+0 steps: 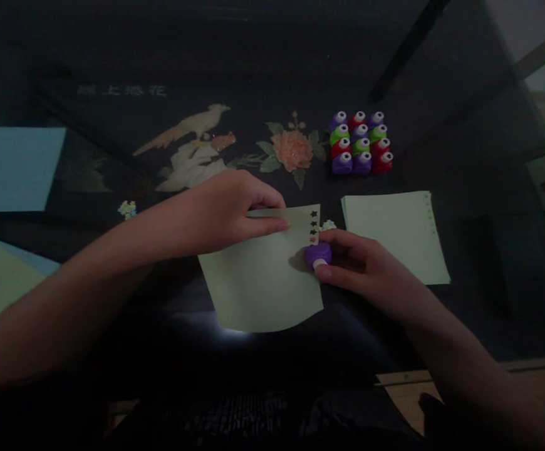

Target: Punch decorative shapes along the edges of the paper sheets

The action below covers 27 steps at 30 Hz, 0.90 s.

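Observation:
Between my hands is a pale green sheet of paper point(258, 282), raised off the dark table and slightly curved. Star-shaped holes run in a column down its right edge. My left hand point(239, 210) pinches the top edge, thumb in front and the other fingers behind. At the right edge, just below the stars, a purple craft punch point(318, 255) sits over the paper. My right hand point(357, 260) grips this punch, its thumb on the white button and the fingers on the far side. A small heap of paper cutouts point(327, 225) shows just behind the right fingers.
Purple, red and green craft punches point(361, 145) stand in rows at the back right. A stack of pale green sheets point(394, 238) lies on the right. On the left are a blue sheet point(14, 169), more green paper point(0, 282) and a little pile of cutouts point(127, 209).

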Motion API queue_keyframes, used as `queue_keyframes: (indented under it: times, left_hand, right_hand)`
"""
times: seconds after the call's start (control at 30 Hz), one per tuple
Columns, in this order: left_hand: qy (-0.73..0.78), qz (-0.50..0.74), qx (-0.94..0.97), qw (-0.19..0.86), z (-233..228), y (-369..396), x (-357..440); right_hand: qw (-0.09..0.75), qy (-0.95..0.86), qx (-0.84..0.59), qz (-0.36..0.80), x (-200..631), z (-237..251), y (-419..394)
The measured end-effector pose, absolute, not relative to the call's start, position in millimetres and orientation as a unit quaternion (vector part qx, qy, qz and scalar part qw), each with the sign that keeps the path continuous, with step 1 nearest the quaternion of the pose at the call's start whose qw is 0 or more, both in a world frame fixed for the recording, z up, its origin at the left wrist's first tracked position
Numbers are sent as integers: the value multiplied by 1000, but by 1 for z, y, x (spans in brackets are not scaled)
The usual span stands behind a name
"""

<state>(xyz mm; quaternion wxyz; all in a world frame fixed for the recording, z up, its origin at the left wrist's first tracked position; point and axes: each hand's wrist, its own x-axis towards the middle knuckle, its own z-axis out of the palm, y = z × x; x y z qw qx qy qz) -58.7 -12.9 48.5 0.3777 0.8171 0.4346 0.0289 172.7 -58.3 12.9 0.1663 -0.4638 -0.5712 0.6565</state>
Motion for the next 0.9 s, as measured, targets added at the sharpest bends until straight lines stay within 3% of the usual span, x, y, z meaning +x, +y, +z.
queue_keyframes:
  times: [0.9]
  left_hand:
    - [433,57,827,353,43,-14,-58]
  right_hand:
    - [170,-599,-479,619,173,13,-59]
